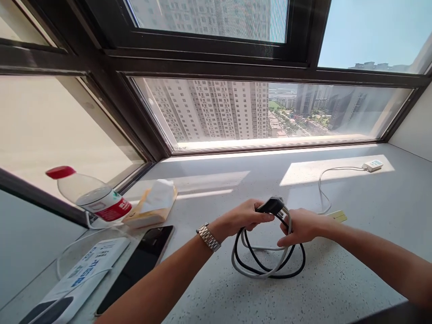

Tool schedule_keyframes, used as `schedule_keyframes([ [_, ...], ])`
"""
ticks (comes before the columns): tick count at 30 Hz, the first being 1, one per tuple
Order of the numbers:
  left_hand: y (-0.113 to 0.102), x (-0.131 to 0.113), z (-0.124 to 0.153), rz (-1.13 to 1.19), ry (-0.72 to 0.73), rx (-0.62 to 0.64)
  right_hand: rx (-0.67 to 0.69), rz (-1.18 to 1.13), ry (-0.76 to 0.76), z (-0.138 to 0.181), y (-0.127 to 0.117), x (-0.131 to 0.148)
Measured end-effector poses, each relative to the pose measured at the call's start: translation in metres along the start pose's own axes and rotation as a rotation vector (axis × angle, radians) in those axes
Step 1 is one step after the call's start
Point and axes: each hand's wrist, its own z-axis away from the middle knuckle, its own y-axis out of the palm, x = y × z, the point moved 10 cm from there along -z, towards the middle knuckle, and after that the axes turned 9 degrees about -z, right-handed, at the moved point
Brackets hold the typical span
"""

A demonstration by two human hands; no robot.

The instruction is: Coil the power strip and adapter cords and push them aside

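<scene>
My left hand point(249, 217), with a metal watch point(208, 237) on its wrist, pinches a black plug point(272, 205) between thumb and fingers. Metal prongs show at the plug's right side. Below the plug hangs a loose coil made of a black cable point(299, 268) and a light grey cable point(233, 260). Closed around part of this coil is my right hand point(300, 226), its thumb pointing left across the strands. The coil's lower loops hang close to the speckled white sill point(216, 288); whether they touch it I cannot tell.
At left a red-capped bottle point(113, 204) leans beside a tissue pack point(151, 204), a dark phone point(140, 265) and a white box with blue print point(87, 270). A yellow-green piece point(338, 216) lies behind my right wrist. Farther right is a small white corded box point(373, 165). Windows point(219, 112) border the sill.
</scene>
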Motion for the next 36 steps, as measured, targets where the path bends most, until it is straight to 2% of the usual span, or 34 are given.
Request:
schedule_keyframes([
  [4,-0.016,0.006,-0.003,-0.117,-0.056,-0.103,0.122,-0.197,-0.071,-0.019,0.011,-0.007],
  [6,-0.019,0.009,-0.004,-0.161,-0.059,-0.123,0.111,-0.287,-0.193,-0.021,0.0,-0.009],
  [8,-0.019,0.012,-0.004,-0.185,-0.06,-0.118,0.056,-0.382,-0.312,-0.016,-0.023,-0.02],
  [9,-0.02,0.013,-0.004,-0.19,-0.062,-0.116,-0.003,-0.418,-0.32,-0.014,-0.038,-0.035],
  [10,-0.02,0.014,-0.004,-0.192,-0.068,-0.117,-0.115,-0.431,-0.262,-0.013,-0.056,-0.061],
  [12,-0.022,0.014,-0.002,-0.188,-0.077,-0.122,-0.44,-0.334,0.012,-0.005,-0.094,-0.131],
  [13,-0.022,0.014,-0.001,-0.187,-0.081,-0.125,-0.541,-0.259,0.13,0.002,-0.104,-0.162],
  [14,-0.023,0.013,-0.001,-0.19,-0.088,-0.129,-0.574,-0.184,0.183,0.006,-0.108,-0.183],
  [16,-0.025,0.013,0.001,-0.209,-0.101,-0.138,-0.518,-0.049,0.14,0.005,-0.102,-0.205],
  [18,-0.026,0.013,0.003,-0.243,-0.109,-0.142,-0.438,0.061,0.063,0.005,-0.089,-0.212],
  [20,-0.028,0.014,0.004,-0.283,-0.108,-0.142,-0.404,0.153,0.052,0.013,-0.084,-0.217],
  [27,-0.039,0.014,0.008,-0.356,-0.098,-0.203,-0.347,0.329,0.133,0.061,-0.091,-0.262],
  [31,-0.044,0.011,0.013,-0.357,-0.076,-0.215,-0.338,0.423,0.224,0.077,-0.095,-0.283],
  [34,-0.059,0.017,0.023,-0.352,-0.098,-0.27,-0.342,0.486,0.262,0.089,-0.103,-0.288],
  [36,-0.073,0.023,0.032,-0.349,-0.135,-0.324,-0.343,0.498,0.336,0.106,-0.112,-0.304],
])
